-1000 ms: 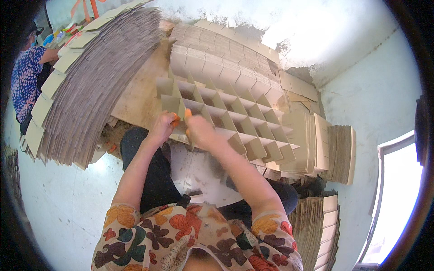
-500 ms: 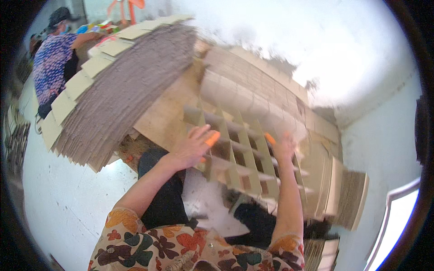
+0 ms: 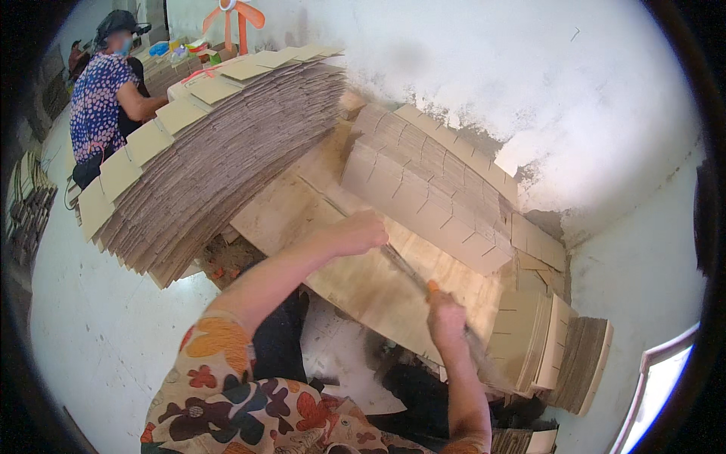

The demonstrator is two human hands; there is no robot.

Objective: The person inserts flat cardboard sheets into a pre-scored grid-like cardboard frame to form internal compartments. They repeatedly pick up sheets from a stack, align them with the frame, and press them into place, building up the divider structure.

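Cardboard partition [image 3: 406, 267], thin and partly blurred edge-on, slanted through both hands and reached past each. The right hand [image 3: 446, 318], nearer, gripped it with an orange-covered thumb up; the left hand [image 3: 363, 233] closed round it farther along. Beneath them spread a wooden board [image 3: 352, 291]. Slotted sheets [image 3: 518, 333] stood right of the right hand; beyond both hands rose a row of slotted strips [image 3: 423, 200].

A flowered cream shirt [image 3: 253, 408] is worn with dark trousers [image 3: 280, 344] and an orange finger cover [image 3: 432, 286]
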